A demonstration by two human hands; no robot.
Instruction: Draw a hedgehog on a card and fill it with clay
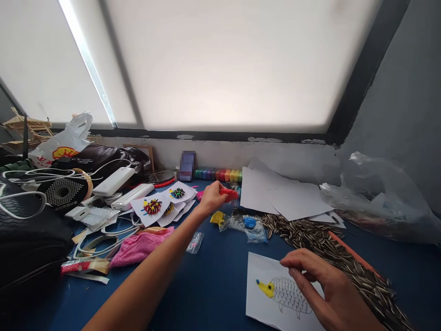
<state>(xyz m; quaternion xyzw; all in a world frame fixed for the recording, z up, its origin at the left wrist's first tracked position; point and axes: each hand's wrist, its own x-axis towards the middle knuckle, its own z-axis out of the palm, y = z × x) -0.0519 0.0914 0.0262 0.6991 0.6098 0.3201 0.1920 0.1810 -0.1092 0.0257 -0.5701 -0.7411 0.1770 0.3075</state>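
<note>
Left hand: the fingers of the left hand [213, 198], mid-frame, are pinched on a soft red lump of modelling clay [228, 195] that juts out to the right of the fingertips; from here I can't tell whether it is wrapped.
Right hand: lower right, the right hand [322, 287] is loosely bent and released, thumb and forefinger near each other above the drawing's edge; I can't tell if they touch it.
Hedgehog drawing: stiff white paper [258, 305], lower right of centre, partly under the right hand; an oval body of short pen strokes, with a smooth yellow clay snout [267, 288] tipped by a round blue nose [257, 281].
Clay packets: crinkly clear plastic near the centre, around a yellow lump [217, 218] and a blue lump [250, 222], both below the red one.
Sunflower seeds: glossy, striped, pointed husks [320, 239] heaped along the right side.
Decorated cards: left of centre, white sheets bearing bristly, colourful hedgehogs [152, 207].
Pink cloth: nubbly, crumpled fabric [141, 246], lower left.
Table: flat, dark blue surface [200, 289].
</note>
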